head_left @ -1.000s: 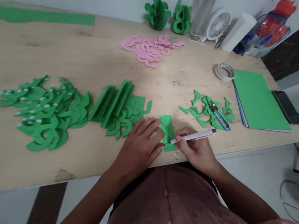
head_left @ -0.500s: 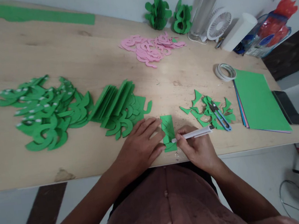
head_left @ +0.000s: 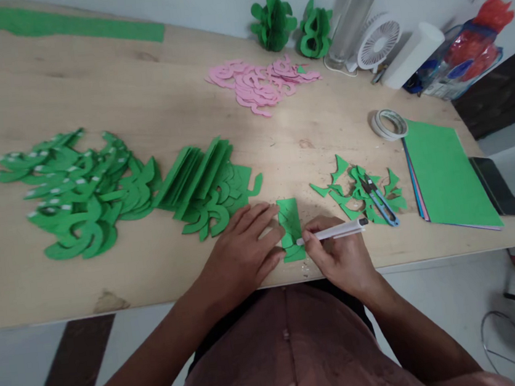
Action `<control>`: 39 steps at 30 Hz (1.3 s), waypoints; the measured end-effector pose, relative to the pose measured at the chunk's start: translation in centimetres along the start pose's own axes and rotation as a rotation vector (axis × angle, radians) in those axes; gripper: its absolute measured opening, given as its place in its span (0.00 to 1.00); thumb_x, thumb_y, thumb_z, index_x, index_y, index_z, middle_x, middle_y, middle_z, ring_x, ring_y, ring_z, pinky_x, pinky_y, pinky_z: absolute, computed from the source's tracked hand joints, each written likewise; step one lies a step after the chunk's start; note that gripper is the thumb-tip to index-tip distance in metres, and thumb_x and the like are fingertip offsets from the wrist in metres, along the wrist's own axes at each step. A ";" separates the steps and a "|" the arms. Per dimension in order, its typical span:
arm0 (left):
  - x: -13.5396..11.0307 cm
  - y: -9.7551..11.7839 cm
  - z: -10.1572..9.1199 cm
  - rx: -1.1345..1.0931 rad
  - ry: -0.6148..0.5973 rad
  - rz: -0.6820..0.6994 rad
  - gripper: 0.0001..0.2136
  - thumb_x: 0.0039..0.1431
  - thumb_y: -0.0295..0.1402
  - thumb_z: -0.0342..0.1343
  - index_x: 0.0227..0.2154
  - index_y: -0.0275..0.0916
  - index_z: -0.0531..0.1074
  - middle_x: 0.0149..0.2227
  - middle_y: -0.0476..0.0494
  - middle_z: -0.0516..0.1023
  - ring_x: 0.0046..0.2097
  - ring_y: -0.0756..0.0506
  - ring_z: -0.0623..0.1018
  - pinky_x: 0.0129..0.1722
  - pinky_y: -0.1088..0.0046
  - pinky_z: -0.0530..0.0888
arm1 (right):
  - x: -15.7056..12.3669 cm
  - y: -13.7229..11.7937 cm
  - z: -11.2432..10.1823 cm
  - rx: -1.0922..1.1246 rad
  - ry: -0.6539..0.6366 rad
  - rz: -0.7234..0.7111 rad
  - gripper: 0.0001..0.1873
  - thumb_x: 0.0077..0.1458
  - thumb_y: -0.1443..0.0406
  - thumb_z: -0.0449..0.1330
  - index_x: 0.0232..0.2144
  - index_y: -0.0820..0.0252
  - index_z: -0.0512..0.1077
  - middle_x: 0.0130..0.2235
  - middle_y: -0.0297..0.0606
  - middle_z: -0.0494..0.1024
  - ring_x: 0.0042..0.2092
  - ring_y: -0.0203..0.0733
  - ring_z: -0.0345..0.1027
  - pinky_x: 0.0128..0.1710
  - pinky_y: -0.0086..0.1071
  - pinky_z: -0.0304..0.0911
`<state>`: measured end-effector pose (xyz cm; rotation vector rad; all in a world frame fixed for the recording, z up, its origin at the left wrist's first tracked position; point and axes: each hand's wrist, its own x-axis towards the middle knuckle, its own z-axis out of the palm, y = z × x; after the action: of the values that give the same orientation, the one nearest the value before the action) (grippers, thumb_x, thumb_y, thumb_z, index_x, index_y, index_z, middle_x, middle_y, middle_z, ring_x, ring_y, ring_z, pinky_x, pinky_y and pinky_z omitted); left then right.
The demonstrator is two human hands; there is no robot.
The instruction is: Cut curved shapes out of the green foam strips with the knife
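Observation:
A small green foam-like rectangle (head_left: 288,214) lies near the table's front edge, with curved lines and what looks like a cut-out shape on it. My left hand (head_left: 245,247) rests flat, fingers stretched out, its fingertips on the rectangle's left edge. In my right hand (head_left: 342,258) is a white pen (head_left: 338,230), pinched between thumb and fingers, its tip at the lower part of the rectangle. Left of my left hand sit folded green strips (head_left: 195,178) and curved green cut-outs (head_left: 217,213). To the right are green scraps (head_left: 345,192) with blue-handled thread snips (head_left: 382,203) on them.
Green curved pieces with white patches (head_left: 75,189) are heaped at left. Pink cut-outs (head_left: 257,84) lie farther back, near two green standing shapes (head_left: 273,24). At right are tape rolls (head_left: 389,123), coloured sheets (head_left: 451,177), a dark phone-like slab (head_left: 496,184) and a small fan (head_left: 378,43).
Almost nothing differs. The pen has shifted very slightly at the rectangle's lower part, and both hands keep their places.

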<state>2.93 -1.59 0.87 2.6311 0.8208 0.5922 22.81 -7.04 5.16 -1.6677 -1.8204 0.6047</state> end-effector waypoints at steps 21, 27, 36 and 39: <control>0.0 0.1 0.0 -0.006 0.004 -0.003 0.11 0.66 0.34 0.50 0.47 0.38 0.72 0.60 0.33 0.71 0.64 0.34 0.67 0.63 0.47 0.67 | -0.4 -0.2 0.3 -0.254 0.104 -0.176 0.12 0.65 0.64 0.52 0.29 0.57 0.71 0.29 0.40 0.79 0.32 0.44 0.71 0.34 0.37 0.62; 0.0 0.1 0.1 0.007 0.010 0.006 0.11 0.67 0.33 0.49 0.46 0.36 0.73 0.60 0.32 0.71 0.64 0.34 0.67 0.63 0.46 0.67 | -0.4 -0.1 0.4 -0.263 0.127 -0.200 0.12 0.65 0.64 0.52 0.29 0.57 0.71 0.28 0.39 0.78 0.30 0.42 0.70 0.32 0.35 0.61; 0.1 0.1 -0.1 0.013 0.004 0.008 0.12 0.67 0.34 0.49 0.46 0.36 0.73 0.60 0.31 0.71 0.63 0.33 0.67 0.62 0.46 0.67 | -0.3 0.4 0.9 -0.213 0.188 -0.238 0.11 0.65 0.65 0.53 0.31 0.58 0.71 0.28 0.38 0.79 0.30 0.41 0.71 0.33 0.34 0.64; 0.1 0.1 -0.1 0.012 0.010 0.012 0.12 0.67 0.34 0.49 0.46 0.35 0.73 0.60 0.30 0.71 0.63 0.33 0.68 0.62 0.45 0.68 | -0.2 0.4 1.0 -0.201 0.195 -0.235 0.11 0.65 0.65 0.53 0.31 0.58 0.71 0.29 0.38 0.79 0.30 0.41 0.72 0.33 0.35 0.64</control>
<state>2.97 -1.61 0.98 2.6476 0.8135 0.6057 22.45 -7.13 4.15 -1.5445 -1.9452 0.1571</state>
